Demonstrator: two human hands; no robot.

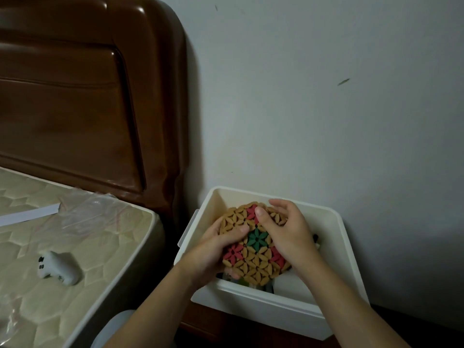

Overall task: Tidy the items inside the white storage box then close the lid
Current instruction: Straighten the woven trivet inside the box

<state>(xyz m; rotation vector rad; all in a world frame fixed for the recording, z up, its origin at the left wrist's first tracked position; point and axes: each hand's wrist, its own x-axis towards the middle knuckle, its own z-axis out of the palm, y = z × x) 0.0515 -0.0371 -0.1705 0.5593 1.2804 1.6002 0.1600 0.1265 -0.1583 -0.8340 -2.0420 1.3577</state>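
The white storage box (263,303) stands open on a dark wooden stand by the wall. Over its opening I hold a round wooden trivet (252,257) with tan, red and green flower cutouts. My left hand (213,249) grips its left edge, thumb on top and fingers beneath. My right hand (288,229) grips the right edge, thumb on a red flower, fingers curled over the far rim. Other items under the trivet are mostly hidden. No lid is in view.
A bare quilted mattress (82,247) with a brown headboard (88,96) lies to the left. On it are a small white toy-like object (59,268), crinkled clear plastic (85,214) and a white strip (30,213). A grey wall is behind the box.
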